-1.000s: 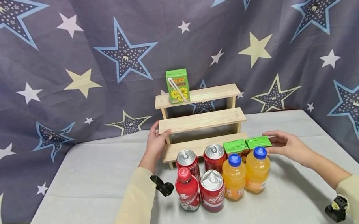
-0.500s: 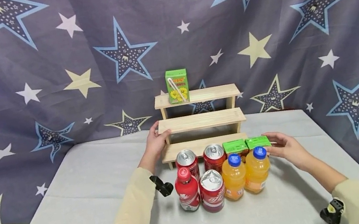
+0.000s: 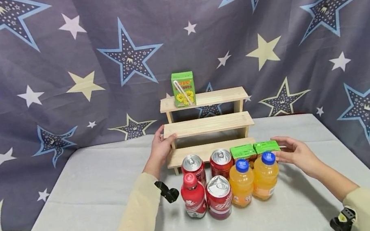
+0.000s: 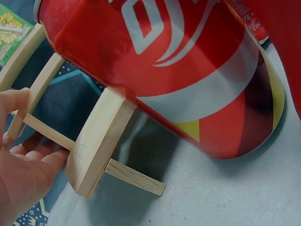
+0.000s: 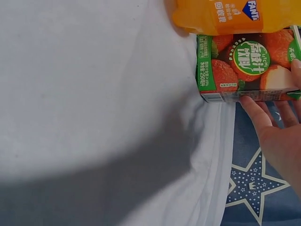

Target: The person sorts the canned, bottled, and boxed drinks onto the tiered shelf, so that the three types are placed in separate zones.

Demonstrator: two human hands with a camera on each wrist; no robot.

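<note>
In the head view, a three-tier wooden display rack [image 3: 209,124] stands at the back of the table. My left hand [image 3: 159,149] grips the left end of its middle tier, with the thumb on the board and the other fingers beneath in the left wrist view. At the right, my right hand [image 3: 296,152] holds a green-topped litchi juice box [image 3: 267,146] from its right side. The right wrist view shows the box's printed front [image 5: 251,61], with the thumb on it and fingers along its side. Another green-topped box [image 3: 242,150] stands directly beside it.
An upright green drink carton [image 3: 183,89] with a straw stands on the top tier's left. Before the rack stand several red cans [image 3: 220,198], a red bottle [image 3: 193,196] and two orange Fanta bottles [image 3: 242,183]. Starry cloth [image 3: 49,65] hangs behind the table.
My right forearm has shifted slightly leftward, while the right hand keeps its hold on the juice box. The left hand, rack and drinks look unmoved.
</note>
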